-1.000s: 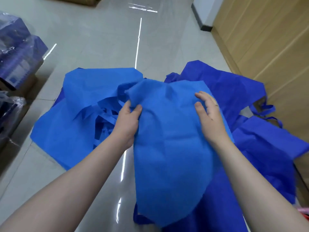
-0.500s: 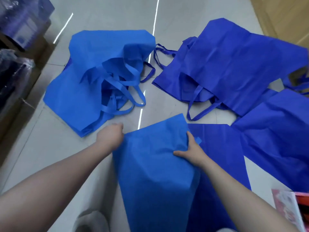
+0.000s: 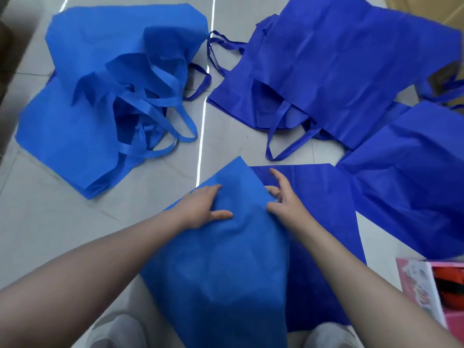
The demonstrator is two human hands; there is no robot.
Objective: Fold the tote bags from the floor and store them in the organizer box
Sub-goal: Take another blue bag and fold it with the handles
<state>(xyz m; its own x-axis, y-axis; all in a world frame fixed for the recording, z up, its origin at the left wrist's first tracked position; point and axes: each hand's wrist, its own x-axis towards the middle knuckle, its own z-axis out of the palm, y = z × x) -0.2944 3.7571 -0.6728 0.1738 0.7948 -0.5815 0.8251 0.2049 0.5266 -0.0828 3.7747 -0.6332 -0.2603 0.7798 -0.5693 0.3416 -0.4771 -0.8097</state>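
A light blue tote bag [image 3: 221, 267] lies folded lengthwise on the floor in front of me, partly over a flat dark blue bag [image 3: 324, 197]. My left hand [image 3: 200, 209] rests flat on its upper part, fingers straight. My right hand [image 3: 286, 202] is at the bag's right edge with fingers spread, the thumb and fingertips touching the fabric. The pink organizer box [image 3: 416, 290] shows at the lower right edge, with something red and orange inside.
A heap of light blue bags [image 3: 88, 126] with loose handles lies at the far left. Dark blue bags [image 3: 339, 59] spread across the far right, another [image 3: 414, 172] beside the box. Grey tiled floor [image 3: 62, 222] shows between them. My shoes [image 3: 118, 330] are at the bottom.
The bag came down from mid-air onto the floor. My left hand moved from its left edge onto its top and flattened. My right hand loosened its grip at the right edge.
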